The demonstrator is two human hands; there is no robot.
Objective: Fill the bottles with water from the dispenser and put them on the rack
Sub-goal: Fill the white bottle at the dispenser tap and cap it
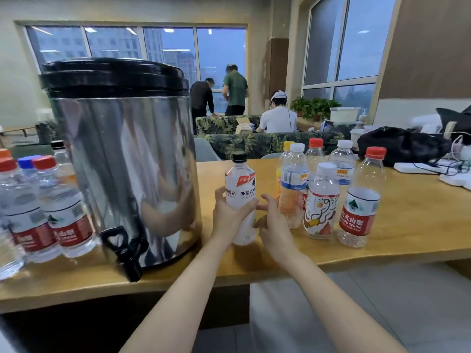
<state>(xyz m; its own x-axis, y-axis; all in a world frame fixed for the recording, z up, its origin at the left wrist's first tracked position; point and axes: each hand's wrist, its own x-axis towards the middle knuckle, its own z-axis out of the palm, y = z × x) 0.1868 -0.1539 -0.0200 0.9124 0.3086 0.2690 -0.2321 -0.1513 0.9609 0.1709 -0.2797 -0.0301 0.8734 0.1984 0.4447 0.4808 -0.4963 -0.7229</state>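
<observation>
We look down over a wooden worktop (397, 240) from head height, with both bare forearms reaching forward from the bottom of the view.

The left hand (229, 216) grips a white-labelled bottle (240, 192) with a black cap. Its fingers and thumb are curled round the bottle's middle. The bottle is roughly upright, just right of the dispenser and left of a group of empty bottles. We cannot tell whether its base rests on the worktop or hangs just above it.

The right hand (274, 224) is just beside the same bottle on its right. Its fingers are loosely spread and hold nothing, and the fingertips reach toward the bottle's lower half. We cannot tell whether they touch it.

The dispenser (122, 159) is a large polished steel drum with a black lid, standing on the left part of the worktop. Its black tap (126, 247) juts out low at the front, over the worktop's near edge.

To the right of the hands stands a cluster of clear bottles. Among them are a red-capped bottle (360, 200) with a red label, a white-capped bottle (322, 203) with a drawn fruit label just left of it, and an orange-labelled bottle (290, 192) nearest the right hand. More bottles stand behind these.

At the far left, beside the dispenser, we see a second group of bottles (65, 212) with red and blue caps.

A black bag (400, 146) and white cables lie at the far right. Beyond the worktop, three people are near a leaf-patterned sofa (257, 142) and large windows.
</observation>
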